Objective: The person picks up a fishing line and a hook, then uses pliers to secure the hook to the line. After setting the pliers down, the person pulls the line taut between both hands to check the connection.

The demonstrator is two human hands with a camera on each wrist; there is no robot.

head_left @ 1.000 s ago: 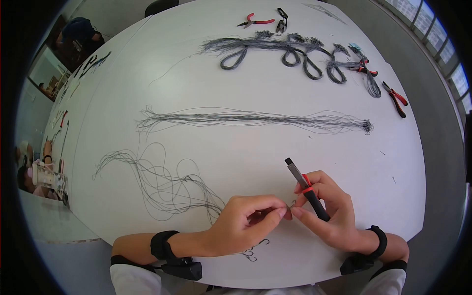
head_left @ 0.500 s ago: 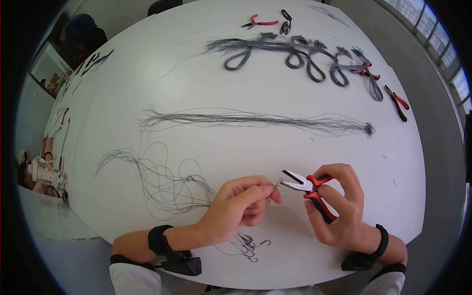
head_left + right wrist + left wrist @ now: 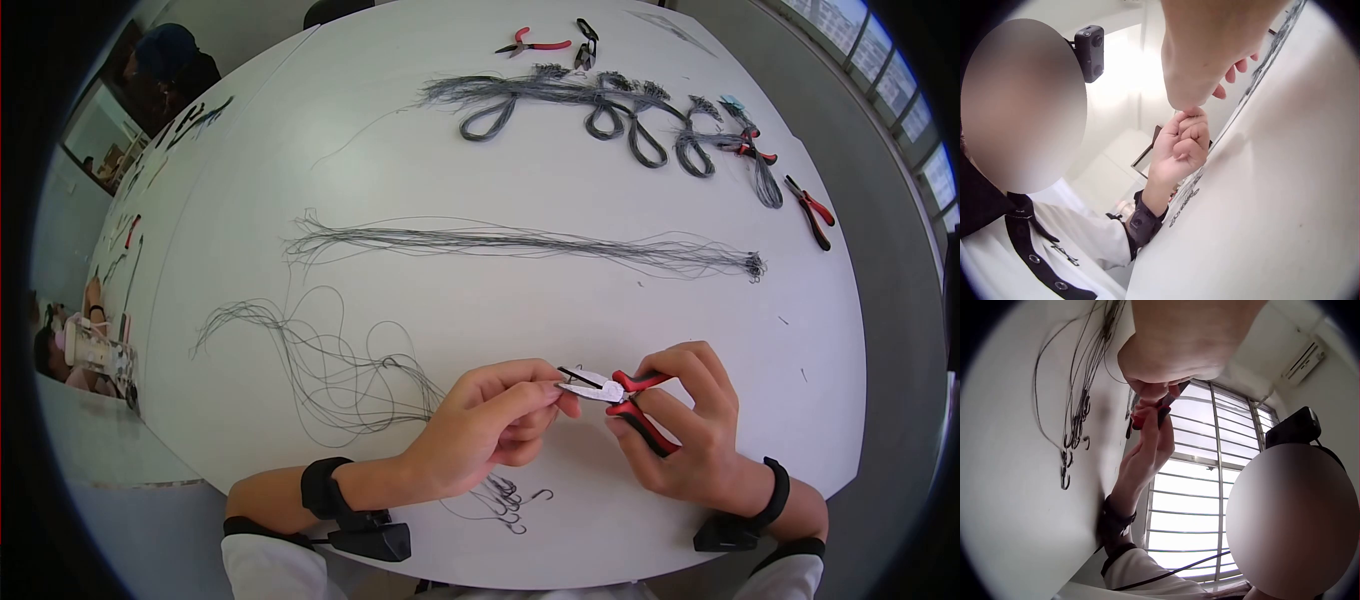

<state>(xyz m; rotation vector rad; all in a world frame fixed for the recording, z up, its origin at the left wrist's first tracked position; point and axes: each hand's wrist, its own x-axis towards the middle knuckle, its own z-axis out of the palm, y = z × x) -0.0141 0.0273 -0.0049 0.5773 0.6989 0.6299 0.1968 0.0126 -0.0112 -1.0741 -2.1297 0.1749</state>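
Observation:
My left hand [image 3: 485, 425] pinches a small fish hook between thumb and forefinger, its shank hidden by the fingertips. In my right hand [image 3: 690, 415] is a pair of red-and-black pliers [image 3: 604, 390], with fingers around the handles. The plier jaws stand slightly apart, and their tips overlap the hook right at the left fingertips. Below the left hand, several dark fish hooks [image 3: 515, 518] lie on the table, tied to thin lines; the left wrist view shows these hooks [image 3: 1065, 478] too. The loose lines [image 3: 290, 350] spread out on the left.
Across the table [image 3: 700, 330] lies a straight bundle of lines [image 3: 520, 241] with hooks at its right end. Farther back are coiled bundles [image 3: 650, 150], red-handled pliers [image 3: 545, 45] and more pliers [image 3: 812, 212] near the right edge. Another person [image 3: 175, 65] is at far left.
The hands were together with the pliers tucked upright in the right hand. The right hand turned the pliers leftward and spread them, then moved left to the hook; their jaws have narrowed.

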